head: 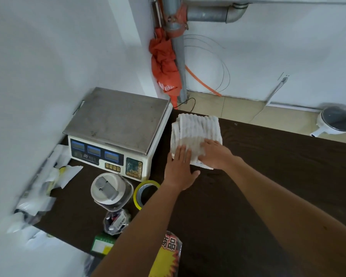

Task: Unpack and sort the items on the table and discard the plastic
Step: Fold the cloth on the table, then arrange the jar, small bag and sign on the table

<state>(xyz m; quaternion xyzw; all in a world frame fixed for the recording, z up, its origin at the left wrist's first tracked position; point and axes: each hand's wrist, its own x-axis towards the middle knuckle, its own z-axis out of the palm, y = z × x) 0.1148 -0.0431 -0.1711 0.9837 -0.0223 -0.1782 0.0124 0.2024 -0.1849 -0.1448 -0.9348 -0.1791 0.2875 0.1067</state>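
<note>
Far left on the dark wooden tabletop point(258, 176): crumpled clear plastic wrappers point(48, 182). Beside the steel-topped white weighing scale point(116, 132): stack of white ribbed cloths point(196, 128). Left hand point(181, 168) and right hand point(216, 154) flat on its near edge, fingers point(183, 154) spread, gripping nothing. Probably soft, light, floppy; best taken from both sides.

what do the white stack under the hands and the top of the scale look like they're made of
White stack: likely soft fabric or nonwoven cloth, matte, with ribbed folded edges; blur leaves it open. Scale platter: brushed metal, probably stainless steel, dull grey sheen with scuffs and spots.
</note>
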